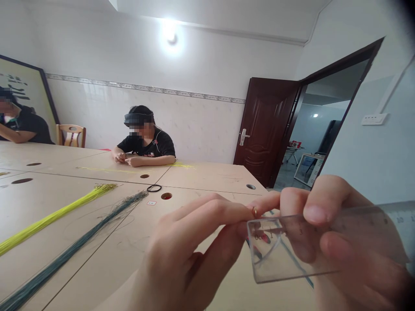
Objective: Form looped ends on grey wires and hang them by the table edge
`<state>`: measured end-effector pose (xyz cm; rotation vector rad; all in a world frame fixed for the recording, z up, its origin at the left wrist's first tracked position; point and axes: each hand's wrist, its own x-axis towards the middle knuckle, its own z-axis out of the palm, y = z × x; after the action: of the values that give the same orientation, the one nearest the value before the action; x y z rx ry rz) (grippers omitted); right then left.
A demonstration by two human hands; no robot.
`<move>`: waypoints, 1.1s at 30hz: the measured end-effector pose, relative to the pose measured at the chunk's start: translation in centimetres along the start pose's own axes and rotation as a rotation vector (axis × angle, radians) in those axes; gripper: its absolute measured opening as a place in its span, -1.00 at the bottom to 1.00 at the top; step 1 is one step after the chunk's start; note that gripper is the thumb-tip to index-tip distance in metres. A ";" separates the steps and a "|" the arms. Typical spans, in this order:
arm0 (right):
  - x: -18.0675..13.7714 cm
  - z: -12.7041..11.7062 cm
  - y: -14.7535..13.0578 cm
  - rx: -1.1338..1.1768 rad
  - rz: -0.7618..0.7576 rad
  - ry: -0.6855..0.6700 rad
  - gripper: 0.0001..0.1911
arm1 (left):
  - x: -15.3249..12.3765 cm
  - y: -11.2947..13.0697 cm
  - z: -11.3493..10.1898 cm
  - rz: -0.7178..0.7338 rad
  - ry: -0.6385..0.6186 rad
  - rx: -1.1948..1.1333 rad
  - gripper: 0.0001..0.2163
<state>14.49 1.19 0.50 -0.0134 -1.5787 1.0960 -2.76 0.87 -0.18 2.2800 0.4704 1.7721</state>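
Note:
My right hand (pixel 327 229) grips a clear plastic ruler (pixel 275 263), thumb and fingers on both its faces. The ruler's zero end points left, towards my left hand (pixel 194 242). Thumb and index finger of that hand are pinched together right at the ruler's corner. A small gold-coloured loop (pixel 254 211) shows at those fingertips; what it belongs to is mostly hidden. Behind the ruler a thin blue-grey strand (pixel 293 259) runs down to the right, seen partly through the plastic.
A yellow bundle of strands (pixel 61 211) and a dark teal bundle (pixel 81 242) lie on the light wooden table (pixel 136 268). Near them are a black ring (pixel 154 188), a small label (pixel 151 203) and a cable hole (pixel 166 196). Two people sit across the table; a door stands ajar.

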 end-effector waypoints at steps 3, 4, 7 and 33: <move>0.0 0.0 0.2 -0.028 0.016 0.027 -0.89 | 0.1 0.0 0.0 0.004 -0.004 -0.022 -0.82; 0.0 0.0 0.2 -0.033 0.019 0.019 -0.89 | 0.2 0.0 0.1 -0.001 0.001 -0.020 -0.82; 0.0 0.0 0.3 -0.030 0.009 0.016 -0.89 | 0.3 -0.1 0.2 0.002 0.011 -0.007 -0.83; 0.3 0.3 0.0 0.023 0.029 0.019 -0.85 | 0.0 0.4 0.1 -0.051 0.023 0.017 -0.81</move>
<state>14.17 1.19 0.71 -0.0310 -1.5532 1.1332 -2.59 0.51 -0.11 2.2405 0.5447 1.7791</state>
